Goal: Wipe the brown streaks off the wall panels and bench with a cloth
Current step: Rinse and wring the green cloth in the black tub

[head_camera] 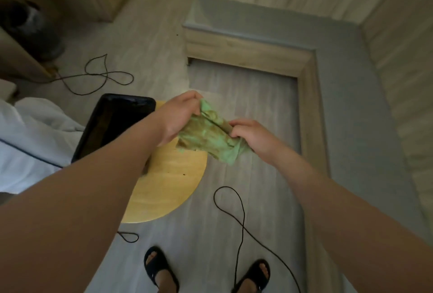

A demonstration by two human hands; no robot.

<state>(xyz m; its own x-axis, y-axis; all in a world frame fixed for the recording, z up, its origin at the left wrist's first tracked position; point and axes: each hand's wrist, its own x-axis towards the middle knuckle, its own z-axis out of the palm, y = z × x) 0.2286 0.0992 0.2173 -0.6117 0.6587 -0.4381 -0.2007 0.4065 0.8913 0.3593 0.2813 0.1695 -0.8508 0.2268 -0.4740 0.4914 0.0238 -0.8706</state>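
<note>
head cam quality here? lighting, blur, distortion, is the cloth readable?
Head view: dim overall, corners darkest. Wide-angle bend curves the bench edges and stretches both forearms. Slightly soft all over, no glare. The green cloth between left hand and right hand stays readable, brown stains clear.

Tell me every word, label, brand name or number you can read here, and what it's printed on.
None: no readable text anywhere in this view.
Green cloth, held between the left hand and right hand: brown stains only, no print.
Black tray on the round wooden stool: glossy and dark, no label visible.
Black slippers: no brand mark visible.
</note>
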